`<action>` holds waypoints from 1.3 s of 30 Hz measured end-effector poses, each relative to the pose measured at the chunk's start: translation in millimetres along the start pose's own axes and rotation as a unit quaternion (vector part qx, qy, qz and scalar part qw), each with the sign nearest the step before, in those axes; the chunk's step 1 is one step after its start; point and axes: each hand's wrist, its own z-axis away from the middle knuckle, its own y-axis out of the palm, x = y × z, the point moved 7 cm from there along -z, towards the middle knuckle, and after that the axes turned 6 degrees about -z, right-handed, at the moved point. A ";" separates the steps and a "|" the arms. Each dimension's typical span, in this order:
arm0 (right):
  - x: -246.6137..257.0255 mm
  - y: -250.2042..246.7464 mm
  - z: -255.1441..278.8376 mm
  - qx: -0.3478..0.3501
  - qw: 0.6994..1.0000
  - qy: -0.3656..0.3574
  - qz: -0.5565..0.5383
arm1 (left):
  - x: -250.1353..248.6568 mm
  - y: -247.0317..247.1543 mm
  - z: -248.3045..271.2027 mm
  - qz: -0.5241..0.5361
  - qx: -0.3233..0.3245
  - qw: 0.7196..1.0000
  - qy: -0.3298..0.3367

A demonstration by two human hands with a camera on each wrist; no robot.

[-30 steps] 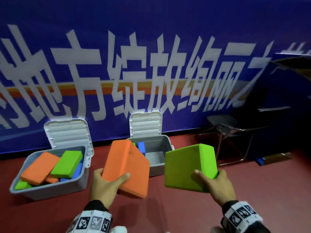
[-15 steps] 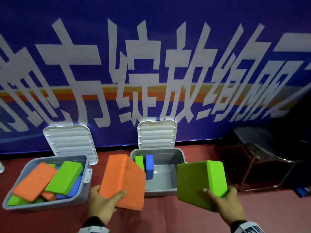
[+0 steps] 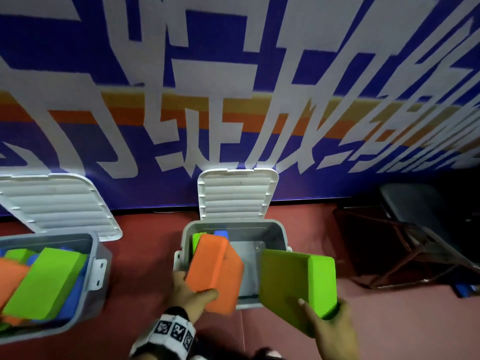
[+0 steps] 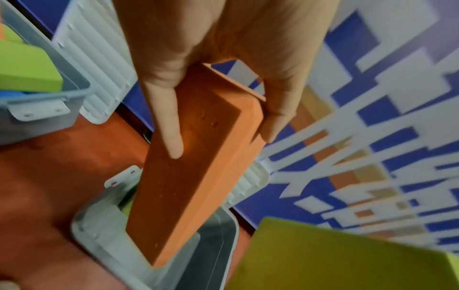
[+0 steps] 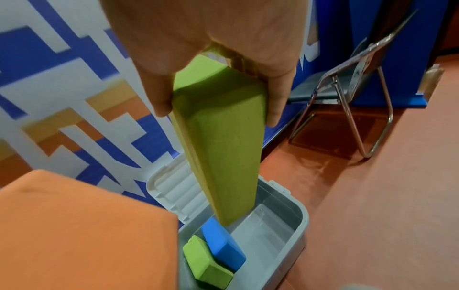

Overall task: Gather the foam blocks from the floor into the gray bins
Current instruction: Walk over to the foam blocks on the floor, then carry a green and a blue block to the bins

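Fingers (image 4: 171, 125) pinching orange block (image 3: 213, 271), tilted over gray bin (image 3: 281, 237).

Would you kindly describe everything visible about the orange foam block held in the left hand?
The orange foam block is a flat rectangular slab with rounded edges and a matte, slightly pitted surface. The left hand grips its near end, thumb on one broad face, fingers on the other. It tilts downward, its far end dipping over the near-left corner of the open gray bin, beside the green block in the right hand.
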 end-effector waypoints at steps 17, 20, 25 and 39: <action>-118.4 248.4 -313.0 0.138 0.965 0.007 0.224 | 88.5 231.0 -276.1 -0.216 -0.013 0.973 -0.080; -129.8 274.4 -345.2 0.159 0.956 -0.008 0.248 | 103.1 252.1 -306.5 -0.209 -0.023 0.974 -0.087; -145.1 304.9 -384.1 0.165 0.924 -0.041 0.341 | 121.4 271.7 -343.0 -0.186 -0.062 0.976 -0.097; -158.8 321.4 -403.2 0.237 0.918 -0.128 0.291 | 134.4 306.6 -369.1 -0.255 0.020 0.966 -0.025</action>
